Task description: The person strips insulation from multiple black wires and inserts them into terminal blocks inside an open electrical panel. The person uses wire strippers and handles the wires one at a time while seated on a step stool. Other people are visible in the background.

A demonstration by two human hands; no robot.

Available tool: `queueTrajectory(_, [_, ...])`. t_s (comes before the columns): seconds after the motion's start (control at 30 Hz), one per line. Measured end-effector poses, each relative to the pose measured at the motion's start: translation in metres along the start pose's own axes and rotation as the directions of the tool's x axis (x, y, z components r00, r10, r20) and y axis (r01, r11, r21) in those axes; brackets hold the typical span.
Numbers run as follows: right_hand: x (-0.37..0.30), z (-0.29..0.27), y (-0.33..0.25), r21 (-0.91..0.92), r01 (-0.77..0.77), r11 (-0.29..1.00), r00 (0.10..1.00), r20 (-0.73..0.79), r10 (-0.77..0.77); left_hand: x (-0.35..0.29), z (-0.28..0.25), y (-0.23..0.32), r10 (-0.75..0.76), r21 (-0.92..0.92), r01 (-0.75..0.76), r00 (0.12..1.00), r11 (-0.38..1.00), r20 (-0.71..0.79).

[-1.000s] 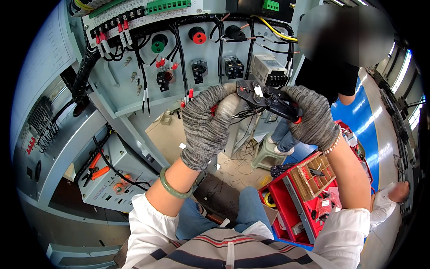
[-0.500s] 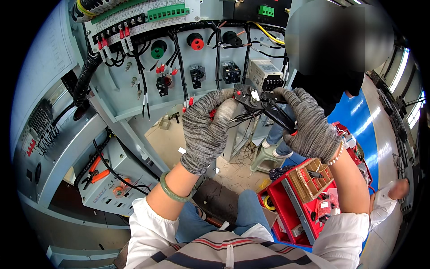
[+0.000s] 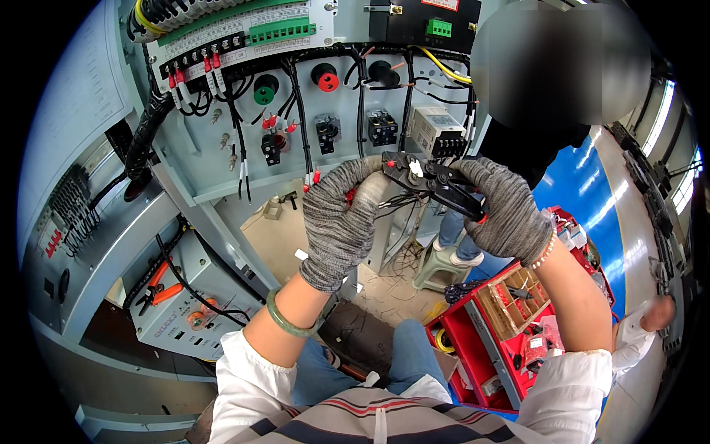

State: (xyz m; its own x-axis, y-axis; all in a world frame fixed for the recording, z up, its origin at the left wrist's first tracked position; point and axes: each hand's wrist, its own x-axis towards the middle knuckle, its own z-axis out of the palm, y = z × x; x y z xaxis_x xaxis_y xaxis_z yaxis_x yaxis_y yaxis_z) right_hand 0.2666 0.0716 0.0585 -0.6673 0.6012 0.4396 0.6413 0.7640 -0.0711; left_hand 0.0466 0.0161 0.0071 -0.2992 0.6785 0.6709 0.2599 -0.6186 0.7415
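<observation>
Both my hands wear grey knit gloves and are raised in front of an open electrical cabinet panel (image 3: 259, 166). Black crimping pliers (image 3: 436, 181) lie across the space between them, jaws toward the left. Around their handles my right hand (image 3: 510, 211) is closed. My left hand (image 3: 340, 222) is closed by the pliers' jaws, pinching a thin wire whose end is hidden by the fingers and the tool. Black wires (image 3: 398, 201) hang just right of that hand, and a small red terminal (image 3: 350, 196) shows between its fingers.
Green (image 3: 265, 89) and red (image 3: 325, 78) round fittings and black switch blocks (image 3: 382, 127) line the panel. Orange-handled cutters (image 3: 159, 288) rest at left. A red toolbox (image 3: 481, 355) with a divided wooden tray (image 3: 510, 296) stands right, near a stool (image 3: 436, 270). Someone stands close at upper right.
My right hand and the pliers' handles have shifted slightly down and left, and the handles look a little closer together. The panel sits slightly lower in view.
</observation>
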Motion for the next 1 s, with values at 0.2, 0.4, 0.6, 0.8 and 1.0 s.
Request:
queueTrajectory(0.2, [0.003, -0.002, -0.002, 0.008, -0.023, 1.000, 0.994, 0.109, 0.022, 0.000, -0.001, -0.001, -0.020, 0.010, 0.020, 1.000, 1.000, -0.009])
queueTrajectory(0.4, [-0.004, -0.007, -0.016, -0.024, -0.090, 0.996, 0.992, 0.088, 0.092, -0.001, 0.003, 0.001, -0.087, -0.027, 0.086, 0.996, 0.996, -0.016])
queueTrajectory(0.6, [-0.023, -0.006, -0.010, 0.221, -0.100, 0.970, 0.977, -0.161, 0.137, -0.003, -0.001, -0.001, -0.044, 0.026, 0.045, 0.998, 0.999, -0.040])
queueTrajectory(0.8, [-0.068, 0.023, -0.026, 0.797, -0.264, 0.543, 0.935, 0.072, 0.348, -0.047, 0.001, -0.011, -0.015, -0.092, 0.007, 0.996, 0.996, -0.093])
queueTrajectory(1.0, [-0.101, 0.098, -0.057, 0.690, -0.257, 0.676, 0.953, 0.064, 0.297, -0.120, -0.002, -0.062, -0.502, -0.715, 0.694, 0.591, -0.082, 0.631])
